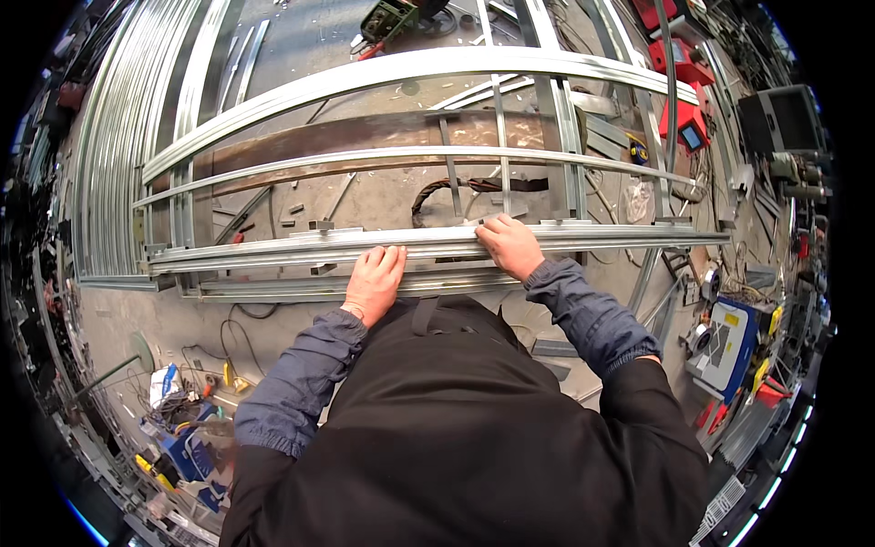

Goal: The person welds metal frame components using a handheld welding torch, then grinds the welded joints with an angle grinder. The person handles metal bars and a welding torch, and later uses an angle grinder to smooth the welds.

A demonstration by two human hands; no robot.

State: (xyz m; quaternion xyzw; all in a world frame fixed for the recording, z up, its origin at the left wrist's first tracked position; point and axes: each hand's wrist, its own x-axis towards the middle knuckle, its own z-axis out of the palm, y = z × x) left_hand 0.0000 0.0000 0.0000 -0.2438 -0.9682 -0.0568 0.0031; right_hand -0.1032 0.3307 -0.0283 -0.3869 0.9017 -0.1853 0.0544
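Across the front of a metal frame, just ahead of my body, lies a long silvery metal rail. My left hand rests on it a little left of the middle, with its fingers close together over the upper edge. Further right, my right hand has its fingers curled over the same rail. Beyond them run a thin metal bar and a wider bright metal profile, both lying crosswise. The undersides of my grip are hidden.
Many long metal profiles lie side by side at the left. Red machines stand at the far right, near a tape measure. A blue and white machine sits at the right. Cables and blue equipment crowd the lower left floor.
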